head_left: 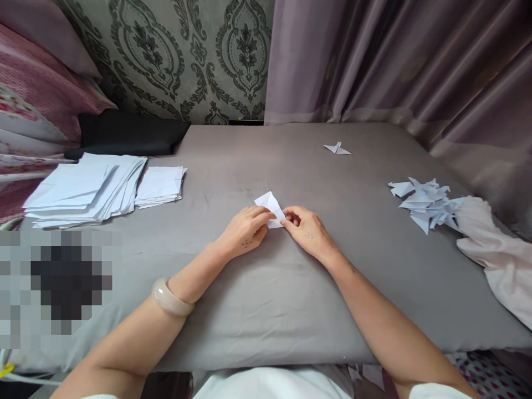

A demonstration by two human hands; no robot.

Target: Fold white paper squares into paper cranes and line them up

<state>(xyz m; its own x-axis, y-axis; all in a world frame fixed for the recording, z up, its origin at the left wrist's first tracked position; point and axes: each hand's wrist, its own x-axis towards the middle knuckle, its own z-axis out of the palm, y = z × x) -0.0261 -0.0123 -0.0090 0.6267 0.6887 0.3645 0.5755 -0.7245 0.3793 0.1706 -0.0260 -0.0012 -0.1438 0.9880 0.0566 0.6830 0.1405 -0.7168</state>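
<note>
A small folded white sheet of paper (270,200) lies on the grey cloth in front of me, one corner pointing away. My left hand (249,228) rests over its left side, fingers bent and pressing on the paper. At its right corner, my right hand (306,228) pinches the edge between thumb and curled fingers. Parts of the sheet are hidden under my left fingers. A pale bangle (171,298) circles my left forearm.
On the left are a stack of large white sheets (89,191) and a pile of smaller paper squares (161,185), with black fabric (133,132) behind. One folded paper figure (337,148) lies far back. Several more form a heap (428,202) at right beside pale cloth (499,255).
</note>
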